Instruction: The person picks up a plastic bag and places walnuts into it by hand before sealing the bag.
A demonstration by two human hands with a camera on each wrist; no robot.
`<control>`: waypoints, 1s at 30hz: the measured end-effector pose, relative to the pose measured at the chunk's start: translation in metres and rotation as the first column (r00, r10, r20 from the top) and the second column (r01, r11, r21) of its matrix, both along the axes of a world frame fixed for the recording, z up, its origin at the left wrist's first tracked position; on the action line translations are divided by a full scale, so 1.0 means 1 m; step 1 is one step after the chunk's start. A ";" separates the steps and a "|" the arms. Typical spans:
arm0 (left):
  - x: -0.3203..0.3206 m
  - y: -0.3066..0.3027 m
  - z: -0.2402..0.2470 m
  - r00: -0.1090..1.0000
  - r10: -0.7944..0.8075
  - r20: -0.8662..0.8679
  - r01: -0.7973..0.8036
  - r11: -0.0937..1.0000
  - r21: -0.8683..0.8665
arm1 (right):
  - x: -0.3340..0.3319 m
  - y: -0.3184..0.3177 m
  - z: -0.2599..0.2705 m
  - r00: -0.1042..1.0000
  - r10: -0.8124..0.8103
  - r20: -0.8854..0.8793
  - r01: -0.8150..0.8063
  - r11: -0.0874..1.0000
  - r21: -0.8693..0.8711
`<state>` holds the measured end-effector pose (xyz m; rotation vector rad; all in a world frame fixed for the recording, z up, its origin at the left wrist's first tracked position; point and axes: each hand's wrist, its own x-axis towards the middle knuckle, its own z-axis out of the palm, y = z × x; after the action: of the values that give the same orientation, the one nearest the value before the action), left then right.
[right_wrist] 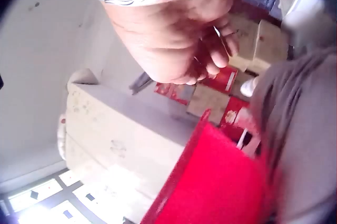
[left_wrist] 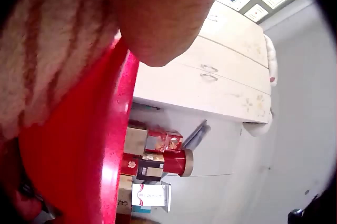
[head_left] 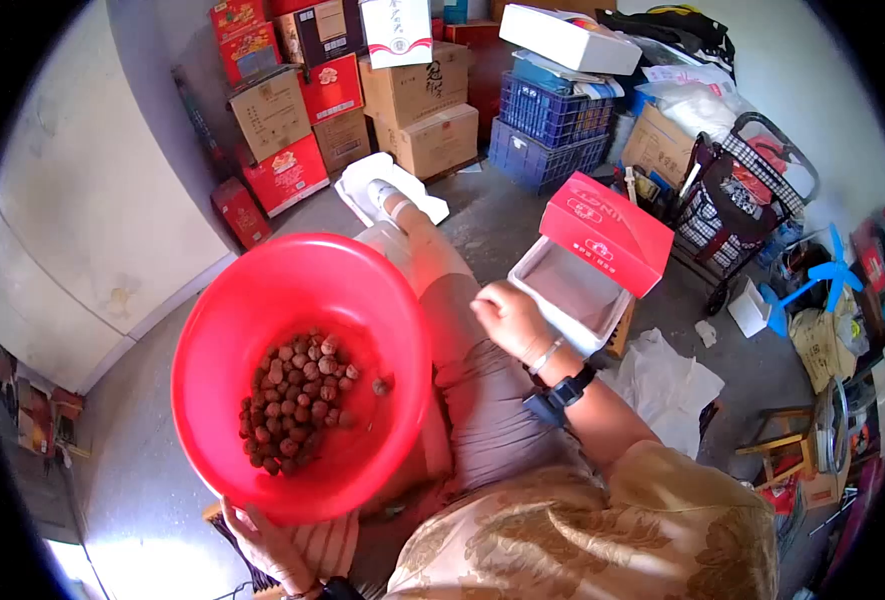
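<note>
A red plastic basin [head_left: 202, 390] rests over the person's lap, tilted a little. Inside it lies a heap of brown, rough, round nuts that look like walnuts [head_left: 287, 405], with one apart toward the right wall. The left hand [head_left: 267, 548] touches the basin's outer rim at the near left, its visible fingers fairly straight against it. In the left wrist view, part of that hand [left_wrist: 163, 34] overlaps the rim. The right hand [head_left: 515, 318] hangs above the right leg, away from the basin, its fingers curled. In the right wrist view its bent fingers [right_wrist: 213, 58] show nothing between them.
A white foam box [head_left: 572, 285] with a red lid [head_left: 607, 235] stands right of the leg. Beyond it are blue crates [head_left: 552, 110] and a wheeled cart [head_left: 732, 200]. Stacked cartons [head_left: 427, 85] fill the back, and a white cabinet [head_left: 92, 180] stands at left.
</note>
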<state>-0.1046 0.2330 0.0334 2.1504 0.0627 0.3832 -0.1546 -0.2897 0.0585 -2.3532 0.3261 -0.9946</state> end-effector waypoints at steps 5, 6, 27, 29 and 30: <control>-0.008 -0.009 0.009 0.992 0.113 -0.059 -0.098 0.973 0.210 | -0.040 -0.106 -0.049 0.827 -0.469 -0.309 0.433 0.883 -0.180; -0.009 -0.006 0.008 0.998 0.066 -0.024 -0.059 0.975 0.213 | -0.047 -0.122 -0.057 0.826 -0.471 -0.310 0.435 0.882 -0.181; 0.002 0.016 -0.026 0.993 -0.005 0.122 -0.047 0.906 0.421 | -0.067 -0.179 -0.091 0.637 -0.363 -0.680 0.468 0.883 -0.033; 0.005 0.019 -0.026 0.998 0.026 0.051 -0.043 0.927 0.372 | -0.068 -0.182 -0.095 0.632 -0.360 -0.686 0.449 0.892 -0.054; 0.003 0.014 -0.020 0.998 0.031 0.055 -0.049 0.925 0.376 | -0.069 -0.188 -0.100 0.637 -0.355 -0.685 0.446 0.894 -0.049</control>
<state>-0.1018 0.2470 0.0134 2.5221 0.0051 0.5032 -0.2233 -0.4778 -0.0414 -2.4932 1.2122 -0.1970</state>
